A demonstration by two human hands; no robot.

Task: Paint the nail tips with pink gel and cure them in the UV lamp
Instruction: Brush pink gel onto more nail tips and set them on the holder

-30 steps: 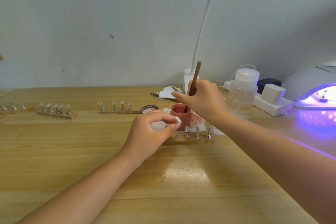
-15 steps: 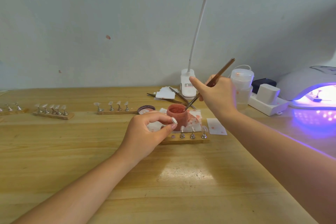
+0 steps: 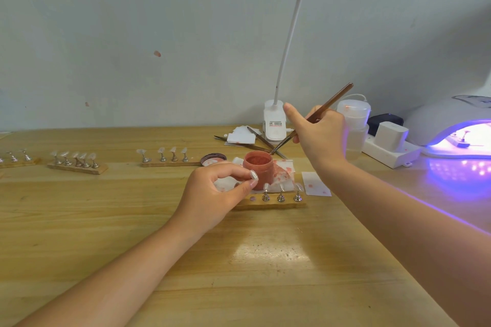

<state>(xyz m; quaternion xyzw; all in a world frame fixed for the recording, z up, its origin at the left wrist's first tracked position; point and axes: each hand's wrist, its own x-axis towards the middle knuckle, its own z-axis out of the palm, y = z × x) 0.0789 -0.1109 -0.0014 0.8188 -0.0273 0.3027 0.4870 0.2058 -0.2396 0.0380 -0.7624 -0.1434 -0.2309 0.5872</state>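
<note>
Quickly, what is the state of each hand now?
Left hand: pinches a nail tip beside the gel jar.
Right hand: holds the brush.

This is a small nail-art workstation set against a plain pale wall. A wooden worktop (image 3: 239,260) carries rows of nail tips on wooden stands (image 3: 164,159), an open jar of pink gel (image 3: 258,167), a lit UV lamp (image 3: 457,127) glowing violet, a white clip-on desk lamp (image 3: 275,125), a power strip (image 3: 390,150) and stained paper wipes (image 3: 316,184).
</note>
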